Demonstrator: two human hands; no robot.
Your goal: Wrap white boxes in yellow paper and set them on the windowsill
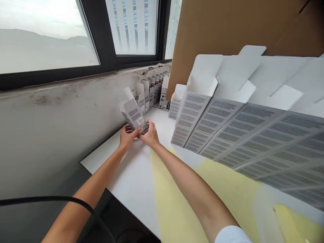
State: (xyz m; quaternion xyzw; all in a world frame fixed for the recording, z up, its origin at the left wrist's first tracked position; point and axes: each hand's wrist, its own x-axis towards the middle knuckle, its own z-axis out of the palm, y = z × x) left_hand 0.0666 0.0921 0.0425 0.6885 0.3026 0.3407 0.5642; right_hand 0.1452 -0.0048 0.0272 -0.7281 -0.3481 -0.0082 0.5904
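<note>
A small white and grey carton with printed text and a barcode stands tilted on the white table, its top flaps open. My left hand grips its lower left side with curled fingers. My right hand holds its lower right corner, near the barcode. Both arms reach forward from the lower edge of the view.
A row of several open cartons lines the wall under the window. Close on the right stands a long row of larger open cartons, with a brown cardboard sheet behind. Yellow patches mark the table. A black cable crosses bottom left.
</note>
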